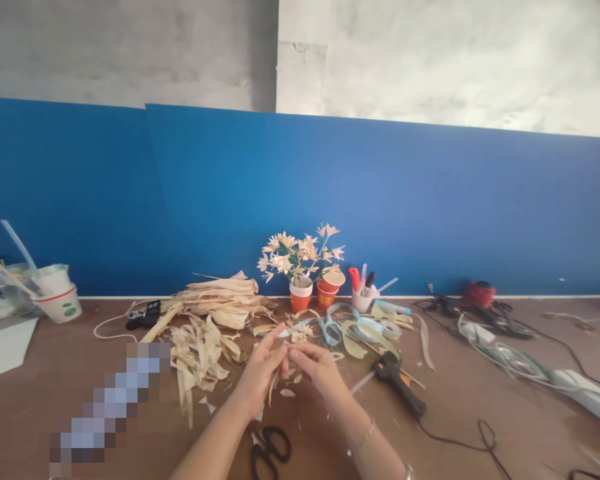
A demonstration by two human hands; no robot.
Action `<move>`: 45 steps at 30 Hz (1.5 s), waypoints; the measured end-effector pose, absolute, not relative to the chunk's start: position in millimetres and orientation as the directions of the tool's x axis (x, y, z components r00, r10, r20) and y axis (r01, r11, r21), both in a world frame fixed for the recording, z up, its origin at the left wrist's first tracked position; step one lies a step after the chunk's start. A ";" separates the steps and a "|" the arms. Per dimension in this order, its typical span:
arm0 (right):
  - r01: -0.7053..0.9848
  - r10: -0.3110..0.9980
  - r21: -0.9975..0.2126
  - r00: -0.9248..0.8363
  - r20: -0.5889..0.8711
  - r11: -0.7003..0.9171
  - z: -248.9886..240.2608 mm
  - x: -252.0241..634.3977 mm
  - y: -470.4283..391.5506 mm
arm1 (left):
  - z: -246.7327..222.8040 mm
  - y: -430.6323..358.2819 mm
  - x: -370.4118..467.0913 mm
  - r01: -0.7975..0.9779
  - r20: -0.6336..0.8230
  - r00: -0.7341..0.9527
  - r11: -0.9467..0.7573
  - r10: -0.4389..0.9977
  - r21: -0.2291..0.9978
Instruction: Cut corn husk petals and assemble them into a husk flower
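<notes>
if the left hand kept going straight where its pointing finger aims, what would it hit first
Probably the orange cup with the pale flowers, beyond the left hand; it might brush the table scraps first, as depth is unclear.

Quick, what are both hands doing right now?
Left hand: partly curled, maybe holding the pale strip; can't tell.
Right hand: closed in a pinch; can't tell on what.

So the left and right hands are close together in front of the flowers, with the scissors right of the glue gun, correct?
Not quite: the head view shows the scissors lying to the left of the glue gun. The left hand and right hand are close together in front of the flowers.
</notes>
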State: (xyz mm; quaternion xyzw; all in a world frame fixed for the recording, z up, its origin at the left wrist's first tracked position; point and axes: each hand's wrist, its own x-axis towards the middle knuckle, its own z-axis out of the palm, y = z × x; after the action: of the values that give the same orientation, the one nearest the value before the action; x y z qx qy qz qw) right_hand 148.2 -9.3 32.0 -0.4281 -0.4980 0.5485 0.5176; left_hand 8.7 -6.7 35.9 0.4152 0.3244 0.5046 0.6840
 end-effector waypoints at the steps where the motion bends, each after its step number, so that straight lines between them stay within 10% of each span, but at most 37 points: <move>1: -0.156 0.991 -0.987 -0.122 0.056 0.036 33.5 146.9 -10.7 | 35.6 -7.6 9.9 -0.415 -0.026 0.290 0.150 0.957 0.897; 10: -0.118 0.995 -0.989 0.060 0.078 0.084 31.5 151.7 -5.3 | 29.6 -4.8 14.1 -0.203 -0.073 0.280 0.134 0.957 0.970; 20: -0.007 0.949 -0.967 0.190 0.250 0.256 21.0 150.6 2.4 | 35.7 -0.7 16.9 0.206 0.224 0.196 -0.263 0.955 0.942; 25: 0.378 0.868 -0.920 0.416 0.273 0.108 29.1 183.0 8.6 | 38.9 7.8 12.0 0.292 0.245 0.174 -0.288 0.954 0.912; 30: 0.547 0.830 -0.818 0.529 0.175 -0.177 27.8 226.1 18.3 | 35.7 15.8 14.5 0.178 0.211 0.024 -0.212 0.977 0.961; 45: 0.396 0.934 -0.916 0.303 0.189 0.057 50.1 198.7 39.0 | 29.1 13.4 23.0 -0.066 0.069 0.091 -0.063 0.993 0.996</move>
State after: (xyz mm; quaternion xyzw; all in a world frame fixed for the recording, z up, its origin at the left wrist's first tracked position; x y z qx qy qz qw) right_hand 198.7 39.0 50.1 -0.6324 -0.5259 0.2679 0.5017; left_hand 23.0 13.4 29.1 0.5232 0.4430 0.5080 0.5215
